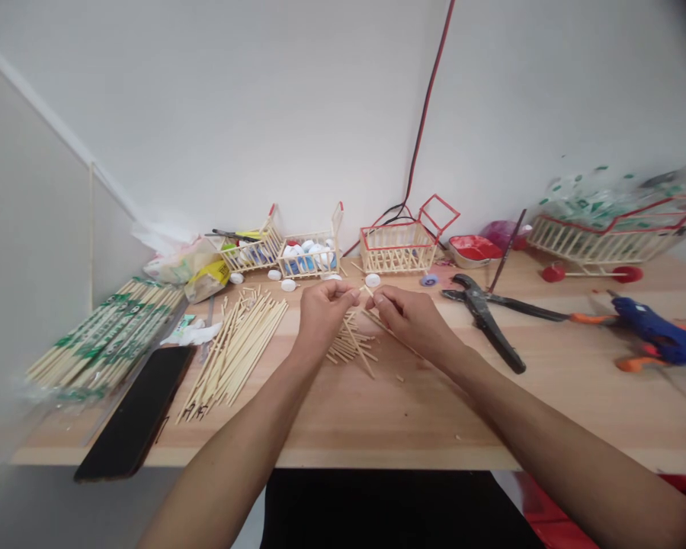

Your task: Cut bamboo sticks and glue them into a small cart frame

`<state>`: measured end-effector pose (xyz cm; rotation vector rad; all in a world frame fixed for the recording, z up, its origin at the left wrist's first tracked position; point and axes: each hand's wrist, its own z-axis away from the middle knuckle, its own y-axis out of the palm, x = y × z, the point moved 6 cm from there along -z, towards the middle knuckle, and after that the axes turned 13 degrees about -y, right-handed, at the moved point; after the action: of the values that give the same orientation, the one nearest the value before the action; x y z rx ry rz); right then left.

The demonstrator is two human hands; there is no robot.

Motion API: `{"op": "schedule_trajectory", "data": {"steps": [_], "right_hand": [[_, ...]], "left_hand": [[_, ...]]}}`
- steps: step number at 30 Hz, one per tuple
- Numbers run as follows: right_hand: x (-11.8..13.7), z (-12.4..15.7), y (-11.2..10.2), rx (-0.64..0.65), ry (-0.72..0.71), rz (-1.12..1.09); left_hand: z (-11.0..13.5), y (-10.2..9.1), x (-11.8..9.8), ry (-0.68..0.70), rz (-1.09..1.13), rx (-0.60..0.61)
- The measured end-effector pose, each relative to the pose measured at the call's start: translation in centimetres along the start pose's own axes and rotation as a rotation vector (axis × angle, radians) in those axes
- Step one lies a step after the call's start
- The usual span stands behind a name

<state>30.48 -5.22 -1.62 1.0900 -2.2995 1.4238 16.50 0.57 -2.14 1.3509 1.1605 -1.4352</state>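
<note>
My left hand [325, 306] and my right hand [407, 311] meet fingertip to fingertip above the middle of the table, both closed in a pinch. Between them shows the pale end of a short wooden stick [368, 290]; the fingers hide most of it. Cut short sticks [351, 343] lie in a loose heap below my left hand. Under my right hand a longer stick [397, 335] slants across the wood. Just behind the hands stands a small stick-built cart [397, 259] with a red rim, a red handle and a white wheel [372, 280].
Long sticks [237, 347], wrapped bundles [111, 335] and a black board [137, 412] lie left. Two more carts [309, 263] stand behind. Rightward are black cutters [485, 316], red paint [474, 248], a blue glue gun [657, 332] and a larger cart [606, 236].
</note>
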Motion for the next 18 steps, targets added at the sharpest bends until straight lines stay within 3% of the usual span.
{"op": "schedule_trajectory", "data": {"steps": [18], "right_hand": [[-0.42, 0.27, 0.53, 0.005, -0.054, 0.115]], "left_hand": [[-0.08, 0.02, 0.23, 0.007, -0.015, -0.011]]}}
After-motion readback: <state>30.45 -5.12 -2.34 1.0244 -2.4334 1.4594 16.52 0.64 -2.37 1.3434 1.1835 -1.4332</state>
